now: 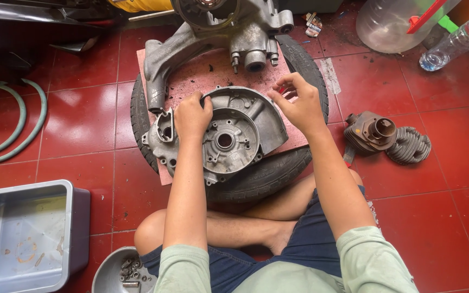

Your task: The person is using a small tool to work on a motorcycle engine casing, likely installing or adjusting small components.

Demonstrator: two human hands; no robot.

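Grey cast-metal engine case half lies on the pink board over the tyre, near the board's front edge. Your left hand grips its upper rim, closed. Your right hand hovers at the board's right edge, fingers pinched; held item unclear. The other case half sits at the back edge, apart. Halves split; bolts in the bowl.

Seated cross-legged on red tiled floor. Left hand gripping rim of grey engine casing half, right hand pinching its upper edge. Casing resting on pink board over black tyre. Larger engine block beyond; finned cylinder right; grey tub lower left.
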